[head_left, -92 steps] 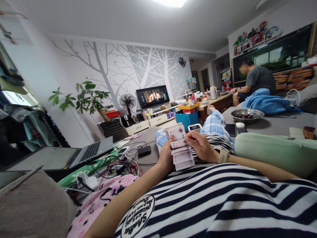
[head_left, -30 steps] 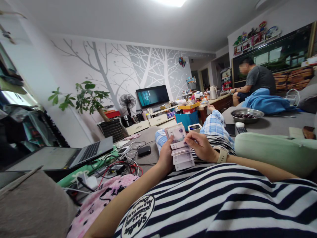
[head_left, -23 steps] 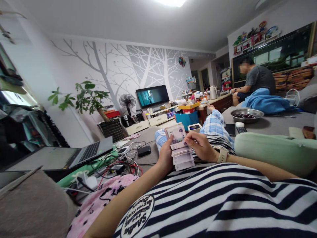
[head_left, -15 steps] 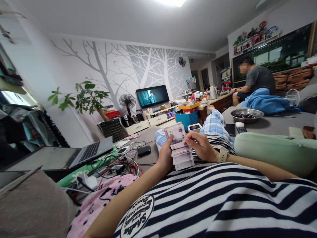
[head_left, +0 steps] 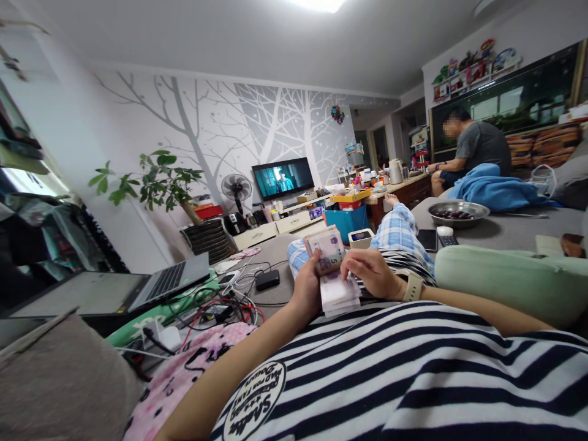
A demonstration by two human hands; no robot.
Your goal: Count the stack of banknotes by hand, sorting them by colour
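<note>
My left hand is closed around a stack of purple-grey banknotes, its thumb lying across the front. A "5" shows on the upper note. Lower down, several folded-over notes fan out and hang toward my striped shirt. With its fingers bent and drawn together, my right hand is at the right edge of the notes, its fingertips on a banknote. Just how the fingertips grip it is partly hidden. A pale watch sits on my right wrist.
An open laptop and tangled cables lie on the left, near a black box. To the right are a green cushion, a phone and a metal bowl of dark fruit. Another person sits farther back.
The note that my right hand was pulling from the stack has gone down over the lower, fanned notes. My right fingers have shifted slightly; my left hand keeps its hold.
</note>
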